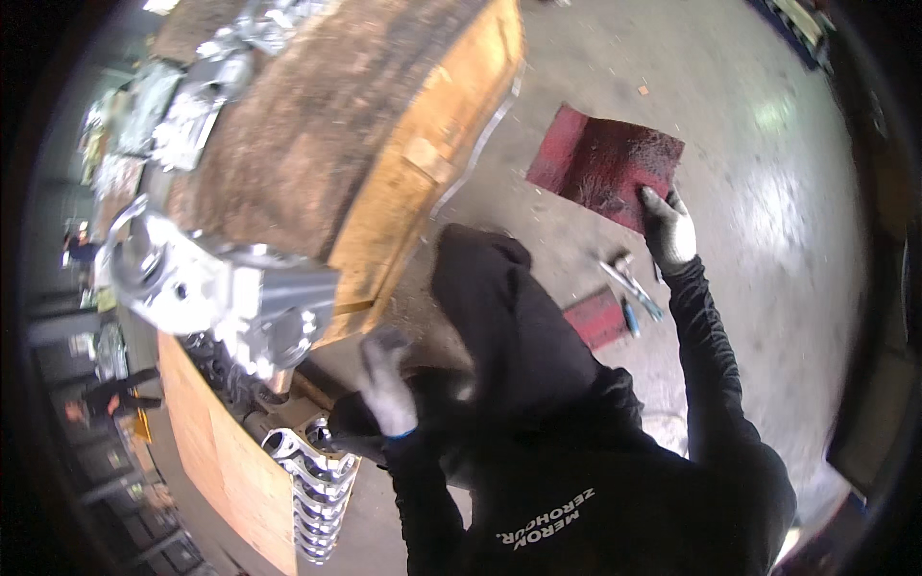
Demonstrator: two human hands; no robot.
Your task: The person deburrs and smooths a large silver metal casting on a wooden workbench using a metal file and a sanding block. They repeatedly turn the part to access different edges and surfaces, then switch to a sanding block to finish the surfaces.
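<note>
Black cloth of the person's shirt [615, 509] fills the lower middle of the view, with pale lettering across the chest, and a bent leg in black trousers [519, 326] reaches up from it. The right arm stretches out over the grey floor [768, 240], its sleeve bunched in folds, to the right hand [672, 235] in a whitish glove. That hand pinches a dark red sheet [615, 158] by its lower right corner, the thumb pressed on the face toward the camera and the other fingers mostly hidden behind. From the grip the sheet spreads up and to the left, its far end free in the air; it bows along a crease near the left part, and its surface is darkened and scuffed toward the right.

Well apart from the sheet, the left hand [387, 392], also gloved, hangs near the bench's lower end. It is blurred, so I cannot tell whether its fingers are spread or closed.

Left of that hand, a large shiny metal part [216, 288] with round openings stands out in front of a wooden bench [317, 125] with a worn brown top. Below it, a row of similar metal pieces [322, 494] lines up beside a plywood panel [216, 442]. On the floor between the leg and the right arm lie a second red piece [597, 319], a blue tool [631, 319] and some metal tools [629, 278]. Another person [106, 398] is small in the background at far left.
</note>
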